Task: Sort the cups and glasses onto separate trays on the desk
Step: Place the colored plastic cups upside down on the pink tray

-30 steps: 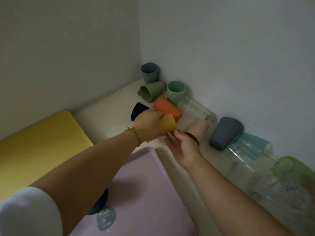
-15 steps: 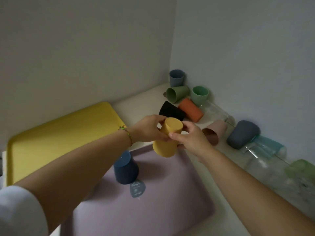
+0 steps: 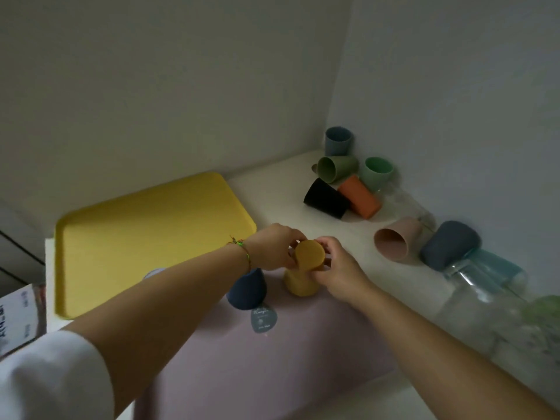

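On the worktop (image 3: 288,189), the pink tray (image 3: 272,374) lies nearest, with the yellow tray (image 3: 145,237) beyond it. The mustard cup (image 3: 306,262) is at the pink tray's far edge, just beside an upturned navy cup (image 3: 247,289). The left hand (image 3: 274,250) and right hand (image 3: 336,265) both grip its upper end. Its mouth could catch the tray rim and tip, or nudge the navy cup. It points base-up, with its long axis near vertical.
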